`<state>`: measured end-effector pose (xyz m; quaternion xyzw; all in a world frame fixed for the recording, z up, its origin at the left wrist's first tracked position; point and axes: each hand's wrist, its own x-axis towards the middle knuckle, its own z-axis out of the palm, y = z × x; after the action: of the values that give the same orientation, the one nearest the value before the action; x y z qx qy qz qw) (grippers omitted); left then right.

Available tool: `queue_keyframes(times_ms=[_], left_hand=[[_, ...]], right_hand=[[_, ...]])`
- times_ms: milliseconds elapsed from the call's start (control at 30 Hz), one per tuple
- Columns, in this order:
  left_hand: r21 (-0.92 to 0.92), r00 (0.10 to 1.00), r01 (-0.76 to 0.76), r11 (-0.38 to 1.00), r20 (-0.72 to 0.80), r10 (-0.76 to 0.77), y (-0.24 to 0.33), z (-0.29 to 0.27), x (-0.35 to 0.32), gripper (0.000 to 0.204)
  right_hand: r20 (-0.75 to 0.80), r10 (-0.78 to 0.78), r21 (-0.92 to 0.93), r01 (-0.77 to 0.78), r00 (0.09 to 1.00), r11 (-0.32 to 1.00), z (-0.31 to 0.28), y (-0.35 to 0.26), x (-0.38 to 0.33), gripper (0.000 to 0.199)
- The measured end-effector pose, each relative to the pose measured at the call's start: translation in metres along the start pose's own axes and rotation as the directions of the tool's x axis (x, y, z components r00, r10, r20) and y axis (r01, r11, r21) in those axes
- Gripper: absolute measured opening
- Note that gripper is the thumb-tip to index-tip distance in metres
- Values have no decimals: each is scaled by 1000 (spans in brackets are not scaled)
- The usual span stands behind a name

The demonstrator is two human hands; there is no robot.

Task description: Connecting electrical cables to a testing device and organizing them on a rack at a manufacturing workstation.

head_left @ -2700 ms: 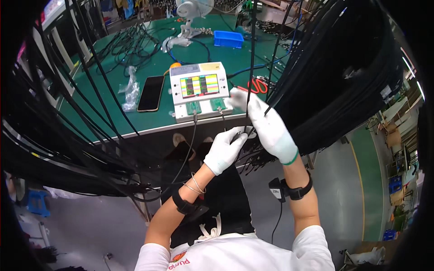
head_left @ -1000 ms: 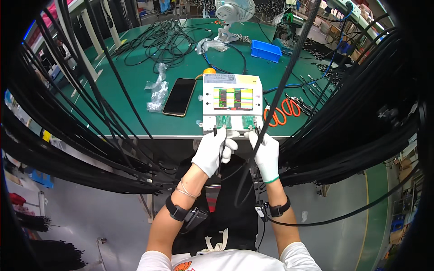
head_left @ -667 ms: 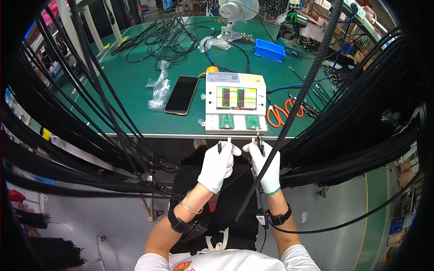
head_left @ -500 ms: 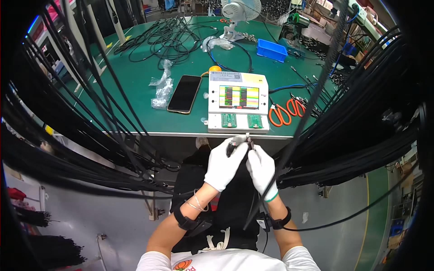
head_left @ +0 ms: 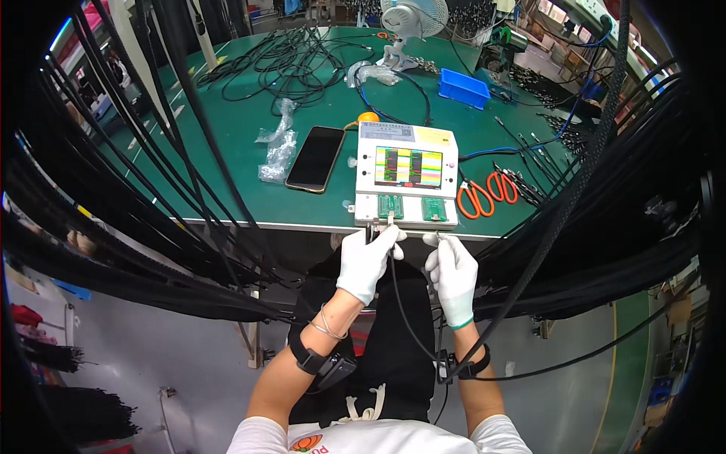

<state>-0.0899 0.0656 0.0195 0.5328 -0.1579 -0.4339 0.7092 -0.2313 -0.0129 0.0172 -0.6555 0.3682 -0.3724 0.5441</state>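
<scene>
My left hand (head_left: 364, 265), in a white glove, grips a black cable (head_left: 398, 291) close to its end. The cable's plug is at the front edge of the left green circuit board (head_left: 390, 206) on a white cable tester (head_left: 404, 135); whether it is seated I cannot tell. A second dark piece shows between the left fingers. My gloved right hand (head_left: 454, 278) is just below the right green circuit board (head_left: 434, 209), thumb and fingers pinched around something small that I cannot make out. The tester's screen (head_left: 409, 167) is lit with coloured rows.
Orange-handled scissors (head_left: 475, 200) lie right of the tester. A phone (head_left: 316, 159) and clear plastic wrap (head_left: 278, 155) are on its left. Farther back are coiled black cables (head_left: 299, 64), a fan (head_left: 412, 19) and a blue tray (head_left: 463, 88). Bundles of black cables hang on both sides.
My hands have moved apart, the right one to the right. The left hand has brought the cable plug up to the left board. The view has shifted slightly.
</scene>
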Motion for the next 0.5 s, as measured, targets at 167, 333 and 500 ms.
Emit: queue_keyframes(times_ms=[167, 333, 500], left_hand=[[-31, 1000, 5, 1000, 8, -5, -2, 0, 3, 16], [-56, 1000, -20, 998, -17, 19, -12, 0, 7, 16], [-135, 998, 52, 990, -30, -56, -7, 4, 3, 17]], right_hand=[[51, 51, 70, -54, 997, 996, -1, 0, 1, 26], [31, 115, 44, -116, 993, 992, 6, -9, 1, 24], [3, 70, 18, -70, 998, 997, 5, -1, 4, 20]])
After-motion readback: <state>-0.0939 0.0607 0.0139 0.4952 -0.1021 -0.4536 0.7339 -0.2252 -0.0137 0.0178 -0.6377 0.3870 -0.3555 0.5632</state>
